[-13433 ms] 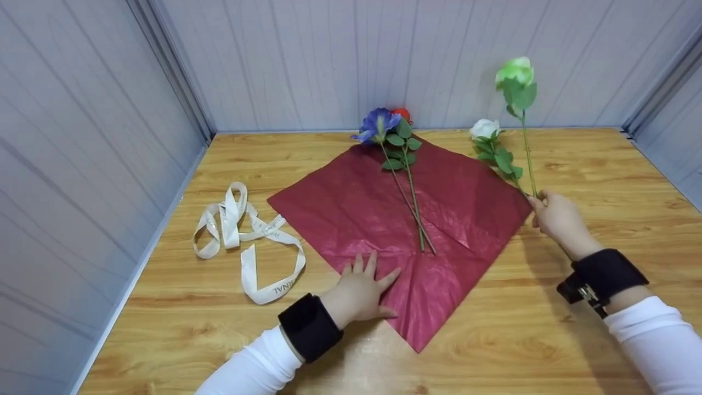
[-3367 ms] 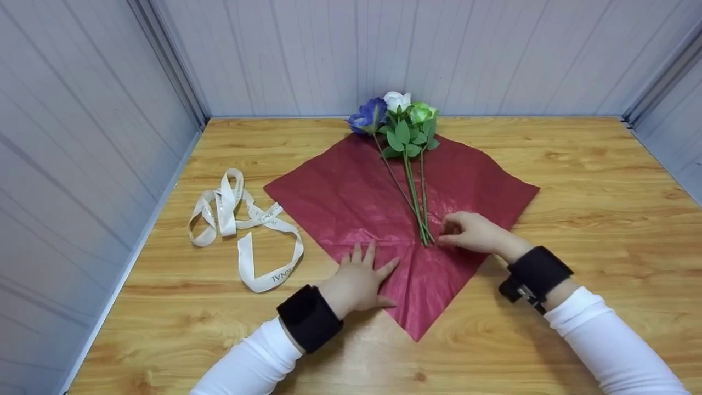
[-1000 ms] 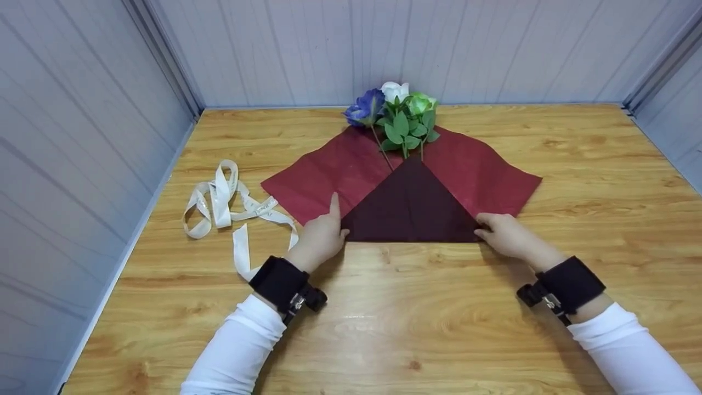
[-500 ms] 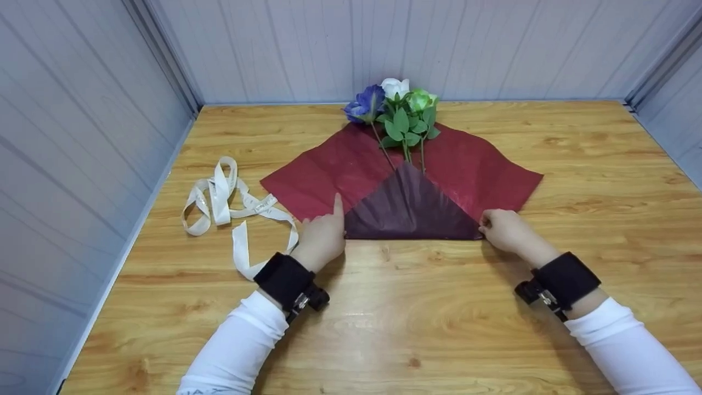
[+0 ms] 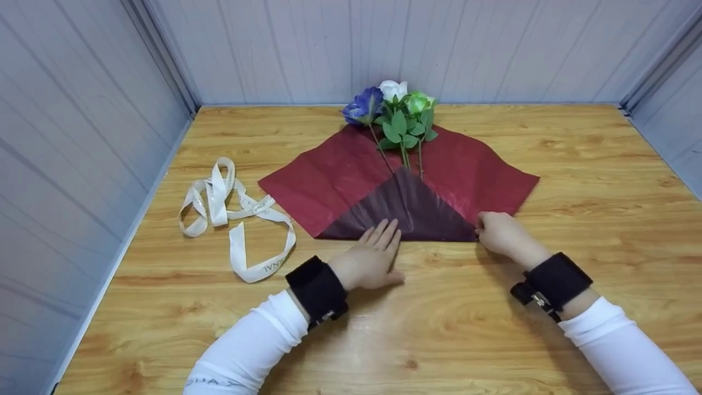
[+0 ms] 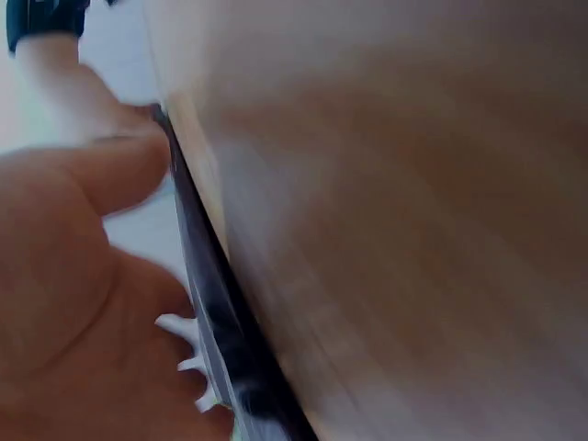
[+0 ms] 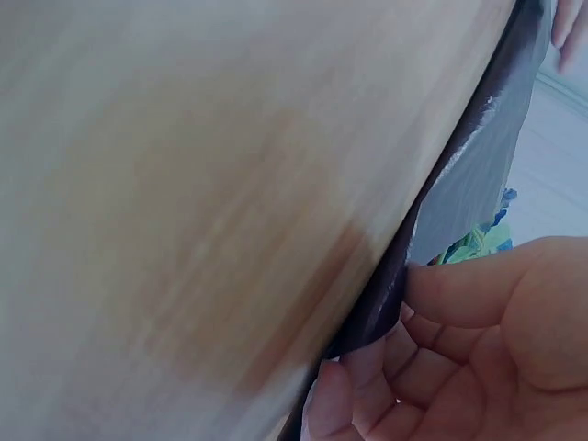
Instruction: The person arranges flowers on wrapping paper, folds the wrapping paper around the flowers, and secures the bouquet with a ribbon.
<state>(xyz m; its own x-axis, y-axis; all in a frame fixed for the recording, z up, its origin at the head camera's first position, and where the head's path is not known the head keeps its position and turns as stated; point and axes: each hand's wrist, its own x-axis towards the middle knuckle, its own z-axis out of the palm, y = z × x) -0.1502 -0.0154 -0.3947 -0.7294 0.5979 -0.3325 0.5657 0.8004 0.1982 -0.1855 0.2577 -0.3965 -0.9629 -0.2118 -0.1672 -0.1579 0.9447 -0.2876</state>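
A red sheet of wrapping paper (image 5: 471, 164) lies on the table, its near corner folded up into a dark triangle (image 5: 408, 206) over the lower flower stems. My left hand (image 5: 370, 260) is spread flat, fingertips on the triangle near the fold's middle. At the fold's right end my right hand (image 5: 502, 233) pinches the paper between thumb and curled fingers; the right wrist view shows the thumb (image 7: 469, 289) on the dark edge. Beyond the fold a blue flower (image 5: 363, 105), a white rose (image 5: 393, 90) and a green flower (image 5: 420, 102) rest with their leaves showing.
A loose white ribbon (image 5: 219, 192) with printed letters lies looped left of the paper. Grey panel walls (image 5: 307, 49) stand behind and at both sides of the wooden table (image 5: 439, 340).
The paper's near corner has been folded up over the stems. Within the last half second my left hand has left the fold's left end and moved right, opening flat; the right hand stays put.
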